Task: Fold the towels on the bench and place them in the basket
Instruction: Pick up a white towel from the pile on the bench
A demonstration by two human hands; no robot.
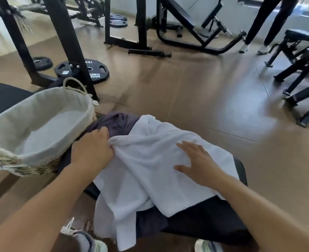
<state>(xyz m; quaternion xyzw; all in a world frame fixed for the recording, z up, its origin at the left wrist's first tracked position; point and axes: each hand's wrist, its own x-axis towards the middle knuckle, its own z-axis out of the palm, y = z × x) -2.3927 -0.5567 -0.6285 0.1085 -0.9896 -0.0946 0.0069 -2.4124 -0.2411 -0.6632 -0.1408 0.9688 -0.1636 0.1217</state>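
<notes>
One white towel (155,160) under both hands.

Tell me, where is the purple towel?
The purple towel lies crumpled on the bench, left of centre, right beside the basket and partly under the white towel.

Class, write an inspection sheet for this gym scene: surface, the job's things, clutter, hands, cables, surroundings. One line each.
Surface: black padded bench, mostly covered by cloth.
Job's things: white towel lying unfolded and rumpled over the bench; dark purple towel bunched under it; lined woven basket at the left, nothing seen inside.
Clutter: weight plates on the floor beyond the basket.
Hands: left hand pinching the white towel's edge; right hand flat and open on the towel.
Cables: nothing seen.
Surroundings: wooden floor, black gym machine frames, another bench at right, a standing person's legs in the background.
</notes>
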